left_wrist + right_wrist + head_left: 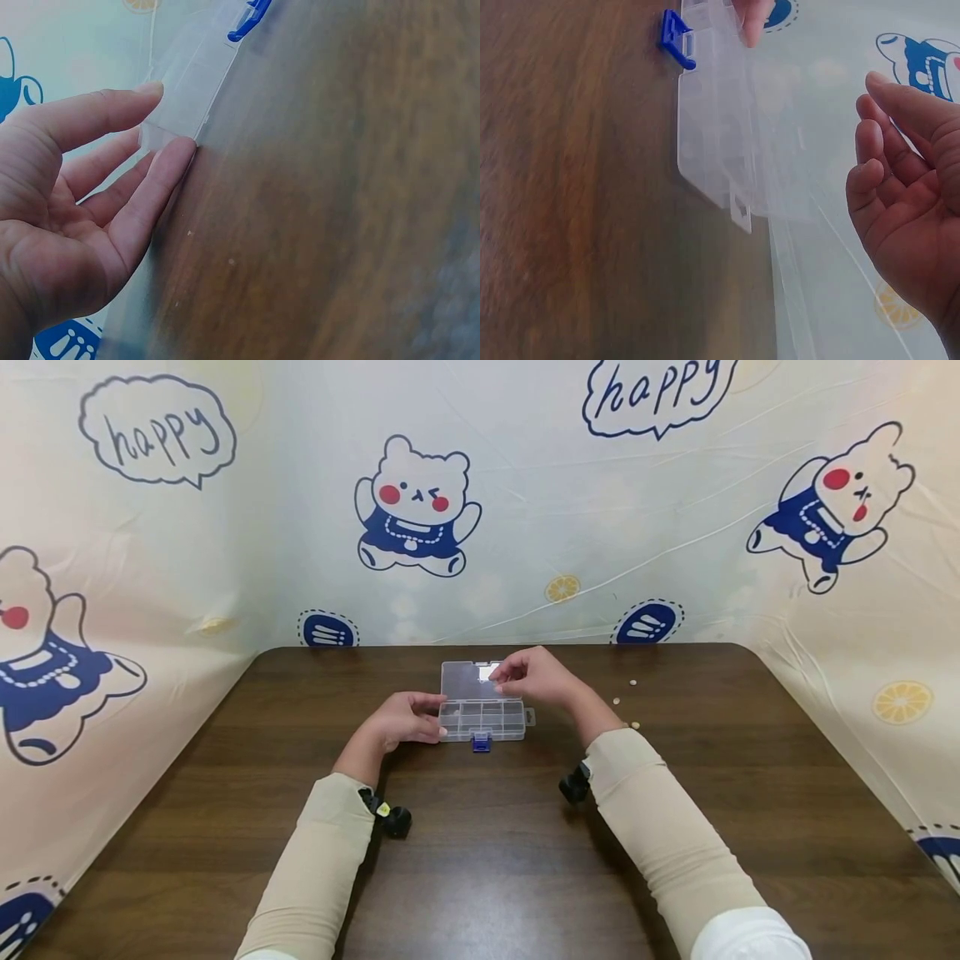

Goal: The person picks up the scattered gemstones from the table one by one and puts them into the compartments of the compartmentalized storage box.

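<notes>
The left hand (405, 720) is steadying the clear compartment box (482, 720) mid-worktop (480, 843) with straight fingers at its left end, while the right hand (536, 677), loosely curled and holding nothing, is hovering over its raised lid (468, 679).

Open tabletop (487, 860) lies before the organizer box (482, 718); only small beads (634, 725) dot its right side.

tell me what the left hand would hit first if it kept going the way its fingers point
Probably nothing new: the left hand already touches the left end of the clear plastic compartment box with the blue clasp, so it would just push that box.
</notes>
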{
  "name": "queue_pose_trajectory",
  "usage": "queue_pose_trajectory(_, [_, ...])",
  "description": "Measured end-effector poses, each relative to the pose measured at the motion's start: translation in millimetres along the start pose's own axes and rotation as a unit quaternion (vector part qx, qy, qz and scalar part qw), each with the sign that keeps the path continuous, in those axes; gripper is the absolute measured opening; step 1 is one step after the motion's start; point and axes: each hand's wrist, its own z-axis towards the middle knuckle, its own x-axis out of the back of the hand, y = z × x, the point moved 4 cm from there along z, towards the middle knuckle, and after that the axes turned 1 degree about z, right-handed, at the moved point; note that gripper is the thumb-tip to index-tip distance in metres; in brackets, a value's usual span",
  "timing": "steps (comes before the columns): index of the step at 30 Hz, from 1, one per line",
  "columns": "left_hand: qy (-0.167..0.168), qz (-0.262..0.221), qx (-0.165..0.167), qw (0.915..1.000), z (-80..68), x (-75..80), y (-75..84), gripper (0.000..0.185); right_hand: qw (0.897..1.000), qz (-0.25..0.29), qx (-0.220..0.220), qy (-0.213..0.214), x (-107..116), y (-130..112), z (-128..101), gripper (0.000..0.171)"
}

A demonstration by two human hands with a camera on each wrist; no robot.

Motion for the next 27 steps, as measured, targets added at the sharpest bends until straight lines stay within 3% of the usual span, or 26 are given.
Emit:
queue_pose_trajectory(15, [-0.013,0.004,-0.001,0.9999,0.4,-0.3,0.6,0.066,0.999,-0.011,-0.013,-0.031,-22.8,2.4,24.3,0.020])
queue_pose_trajectory(27, [-0.013,-0.001,-0.003,0.9999,1.1,-0.6,-0.1,0.067,0.999,-0.018,-0.031,-0.034,-35.9,9.4,28.8,0.020])
